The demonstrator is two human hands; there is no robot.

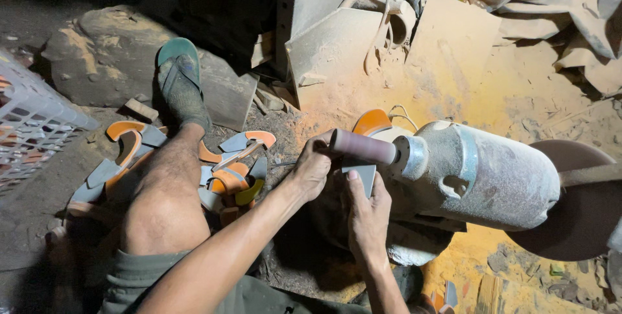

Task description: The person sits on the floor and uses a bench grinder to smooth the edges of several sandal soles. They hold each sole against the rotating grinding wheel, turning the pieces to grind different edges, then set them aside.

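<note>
here, a seated person is working a small grey sole piece against the sanding drum of a dust-coated grinder motor. the left hand is reaching in from the lower left, forearm stretching diagonally across the frame, wrist bending slightly upward, and its fingers are curling shut near the tip of the drum; what they are pinching is hidden, though they seem to be steadying the upper edge of the piece. the right hand is rising almost vertically from the bottom edge, thumb and fingers closing firmly around the lower part of the grey piece and holding it just beneath the reddish-brown drum, touching or nearly touching it. the bare left leg is lying bent beside the arms, its foot wearing a green sandal and resting on a dusty slab. a heap of orange and grey cut sole pieces is lying on the ground between the leg and the hands, with one more orange piece sitting just behind the drum. a white plastic crate is standing at the far left edge, well apart from the machine. yellowish dust is covering the floor around the motor.
</note>
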